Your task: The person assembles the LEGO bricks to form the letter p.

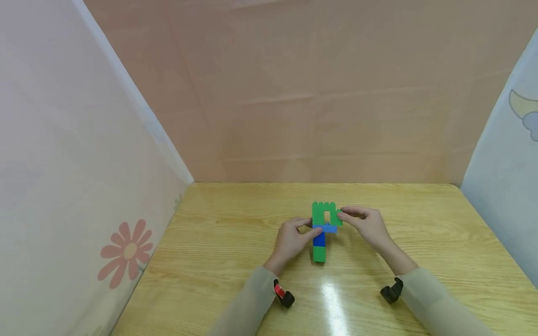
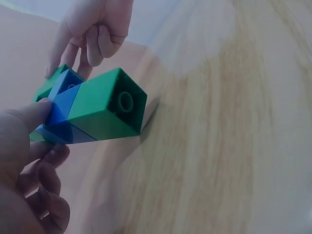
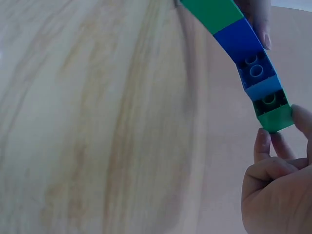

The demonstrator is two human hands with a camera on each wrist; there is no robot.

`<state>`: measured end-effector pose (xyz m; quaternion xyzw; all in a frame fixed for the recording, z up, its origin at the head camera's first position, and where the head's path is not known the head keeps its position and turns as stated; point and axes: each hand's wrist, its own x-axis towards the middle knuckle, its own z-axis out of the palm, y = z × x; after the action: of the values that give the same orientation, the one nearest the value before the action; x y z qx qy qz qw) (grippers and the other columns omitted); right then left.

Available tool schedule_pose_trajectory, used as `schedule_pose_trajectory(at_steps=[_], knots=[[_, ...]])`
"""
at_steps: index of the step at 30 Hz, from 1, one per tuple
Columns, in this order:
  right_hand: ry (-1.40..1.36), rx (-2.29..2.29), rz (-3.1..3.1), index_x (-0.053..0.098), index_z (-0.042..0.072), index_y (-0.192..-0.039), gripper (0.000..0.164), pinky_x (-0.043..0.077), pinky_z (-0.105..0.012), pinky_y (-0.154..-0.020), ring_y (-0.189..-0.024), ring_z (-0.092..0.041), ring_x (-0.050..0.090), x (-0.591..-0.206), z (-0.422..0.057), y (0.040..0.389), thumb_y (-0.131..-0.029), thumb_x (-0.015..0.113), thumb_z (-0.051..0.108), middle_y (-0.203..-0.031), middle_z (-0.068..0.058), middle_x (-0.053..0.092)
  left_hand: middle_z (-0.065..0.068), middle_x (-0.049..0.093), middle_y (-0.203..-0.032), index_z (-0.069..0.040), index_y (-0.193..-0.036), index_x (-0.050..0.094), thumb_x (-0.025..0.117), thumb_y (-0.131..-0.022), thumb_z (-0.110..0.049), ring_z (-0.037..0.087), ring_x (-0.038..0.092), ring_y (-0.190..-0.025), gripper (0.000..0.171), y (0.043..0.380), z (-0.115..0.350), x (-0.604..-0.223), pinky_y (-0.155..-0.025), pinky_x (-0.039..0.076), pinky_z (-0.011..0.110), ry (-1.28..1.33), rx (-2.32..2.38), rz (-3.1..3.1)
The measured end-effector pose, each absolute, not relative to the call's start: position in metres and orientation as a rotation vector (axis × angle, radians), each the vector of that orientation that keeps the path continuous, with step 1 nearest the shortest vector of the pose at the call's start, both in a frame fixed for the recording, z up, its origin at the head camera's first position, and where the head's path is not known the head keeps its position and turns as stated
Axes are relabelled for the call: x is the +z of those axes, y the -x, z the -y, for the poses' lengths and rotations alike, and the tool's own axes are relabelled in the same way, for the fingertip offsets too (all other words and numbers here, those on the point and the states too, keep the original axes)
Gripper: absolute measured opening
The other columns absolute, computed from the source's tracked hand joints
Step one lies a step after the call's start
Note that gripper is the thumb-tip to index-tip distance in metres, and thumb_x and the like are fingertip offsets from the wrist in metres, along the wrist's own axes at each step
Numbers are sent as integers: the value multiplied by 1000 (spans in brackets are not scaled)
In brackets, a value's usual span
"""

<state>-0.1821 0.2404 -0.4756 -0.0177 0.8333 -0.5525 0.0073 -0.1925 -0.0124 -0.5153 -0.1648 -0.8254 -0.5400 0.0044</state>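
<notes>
A stack of toy building bricks stands between the two hands. At its foot is a green brick (image 1: 319,254), its hollow underside facing the left wrist camera. Above it come a dark blue brick (image 1: 319,240) and a wider light blue brick (image 1: 331,229). Green bricks (image 1: 317,213) with studs on top frame a small opening at the upper end. My left hand (image 1: 291,240) pinches the stack around the blue bricks, thumb on the near face. With thumb and fingertips, my right hand (image 1: 371,227) pinches the green brick at the upper right (image 3: 278,118).
The wood-grain table (image 1: 218,261) lies under both hands, with a bright glare streak near its front. A plain pinkish-brown sheet (image 1: 311,102) hangs behind it. Pale walls rise at the sides, the left one (image 1: 80,154) printed with a flower. Black wrist devices sit at both sleeves.
</notes>
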Motion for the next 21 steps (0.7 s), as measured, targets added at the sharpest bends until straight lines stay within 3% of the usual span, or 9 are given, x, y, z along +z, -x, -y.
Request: schedule_pose_trajectory(at_steps=[4, 9, 16, 21], knots=[[-14, -1683, -2597, 71, 4, -132, 56, 45, -59, -105, -130, -39, 56, -486, -238, 189, -97, 72, 49, -131, -14, 69, -11, 74, -113, -14, -131, 73, 75, -91, -56, 7, 64, -109, 58, 197, 12, -522, -93, 53, 36, 484, -1644, 2652], [-38, -1507, -2686, 72, 4, -130, 58, 45, -61, -104, -130, -43, 56, -493, -236, 193, -99, 67, 53, -130, -17, 69, -7, 74, -117, -17, -128, 76, 72, -91, -62, 11, 66, -107, 58, 201, 10, -524, -90, 55, 36, 431, -1558, 2764], [-50, -1425, -2728, 73, 5, -128, 51, 43, -62, -106, -131, -45, 55, -503, -232, 197, -102, 65, 48, -131, -17, 68, -5, 73, -122, -19, -126, 77, 69, -93, -64, 18, 64, -118, 56, 202, 8, -527, -98, 52, 44, 401, -1426, 2864], [-70, -1405, -2708, 74, 6, -128, 49, 40, -64, -107, -133, -46, 53, -510, -230, 198, -102, 65, 47, -132, -16, 68, -7, 73, -122, -22, -124, 78, 71, -92, -61, 16, 66, -115, 50, 203, 8, -527, -91, 54, 41, 373, -1370, 2922]])
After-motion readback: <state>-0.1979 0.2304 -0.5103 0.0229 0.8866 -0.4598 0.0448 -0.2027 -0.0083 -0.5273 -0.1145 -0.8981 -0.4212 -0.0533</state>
